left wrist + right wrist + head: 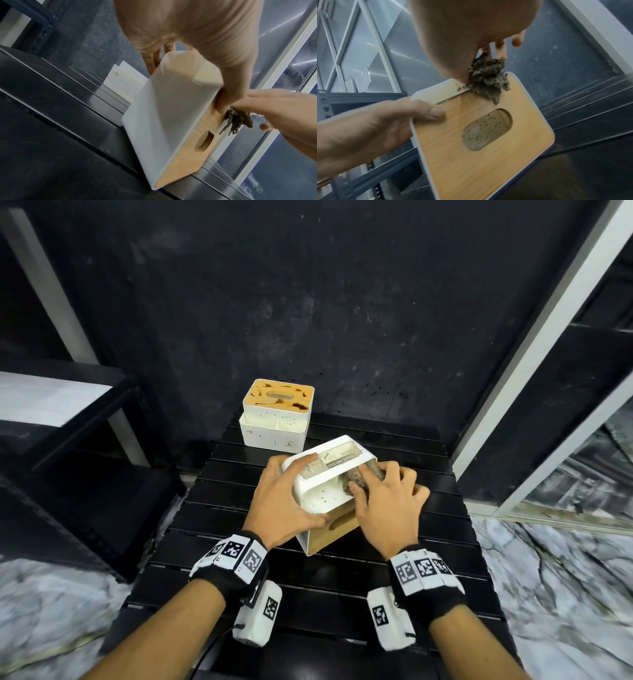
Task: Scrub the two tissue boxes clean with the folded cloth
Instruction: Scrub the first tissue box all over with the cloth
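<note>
The left hand [281, 501] curls round the tipped near tissue box [322, 491] at mid-counter [445, 577]; the right hand [387, 498] pinches the cloth [359, 477] against it; the far tissue box [276, 416], at the far edge, looks still stained, so roughly half remains; only the right wrist view shows specks inside the slot [486, 129].

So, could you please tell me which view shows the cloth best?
The right wrist view: the cloth fills the middle, dark and shaggy, pressed by the right hand against the near tissue box. The left wrist view shows only a tuft; the head view hides most under the fingers.
</note>
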A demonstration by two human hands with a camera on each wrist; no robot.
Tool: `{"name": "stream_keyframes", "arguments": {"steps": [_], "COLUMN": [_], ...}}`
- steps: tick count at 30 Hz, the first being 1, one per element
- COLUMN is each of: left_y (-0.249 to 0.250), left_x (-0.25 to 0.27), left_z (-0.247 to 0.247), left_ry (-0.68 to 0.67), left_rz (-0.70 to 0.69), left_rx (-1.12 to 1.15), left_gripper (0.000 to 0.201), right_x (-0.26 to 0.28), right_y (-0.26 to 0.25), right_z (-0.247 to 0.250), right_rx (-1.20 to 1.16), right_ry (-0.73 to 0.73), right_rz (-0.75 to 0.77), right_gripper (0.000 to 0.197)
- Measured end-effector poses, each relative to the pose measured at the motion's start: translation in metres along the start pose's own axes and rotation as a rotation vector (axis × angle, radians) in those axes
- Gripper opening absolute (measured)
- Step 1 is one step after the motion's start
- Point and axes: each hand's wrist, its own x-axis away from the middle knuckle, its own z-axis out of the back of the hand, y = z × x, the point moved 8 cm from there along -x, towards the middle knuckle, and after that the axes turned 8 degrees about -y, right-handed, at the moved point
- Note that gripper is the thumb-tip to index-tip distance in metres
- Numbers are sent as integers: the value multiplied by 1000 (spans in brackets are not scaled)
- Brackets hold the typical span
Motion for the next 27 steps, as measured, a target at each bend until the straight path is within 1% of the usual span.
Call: {"name": "stream_keyframes", "arguments": {"steps": [3, 5, 7, 9, 10, 12, 16, 18, 20, 22, 24, 27], "left_y": [1, 0, -2, -2, -2, -3, -4, -3, -3, -2, -2, -2], "left_x": [0, -1, 0, -1, -1, -1, -1, 0, 0, -1, -2, 0], "left_z": [0, 0, 0, 1, 1, 2, 5, 4, 3, 3, 2, 4], "left_ry": [7, 14, 16, 5, -4, -20, -24, -22, -10, -2, -8, -13], "left_rz": [1, 3, 10, 11, 10, 6, -5, -3, 0, 0, 1, -1], "left_rx": [9, 8, 14, 21, 20, 11, 0, 11, 21, 21, 18, 33], "left_gripper": [103, 102, 102, 103, 103, 102, 102, 101, 102, 102, 102, 101], "right_x": [0, 3, 7, 9, 9, 7, 2, 4, 7, 10, 11, 8], "right_y": [0, -6, -11, -11, -9, -5, 3, 2, -1, -6, -7, -4], "right_z": [-2, -8, -12, -12, -10, -4, -1, -4, -9, -14, -16, -13], "right_rx": [-26, -108, -194, -230, -207, -120, -41, -90, -200, -256, -258, -142], "right_ry": [1, -52, -107, -147, -145, -92, -34, -30, -70, -114, -134, -93], "right_rz": [-94, -108, -57, 2, 24, 54, 11, -14, -22, 17, 60, 103], "right_gripper": [35, 37, 39, 42, 42, 40, 36, 37, 39, 40, 42, 42]}}
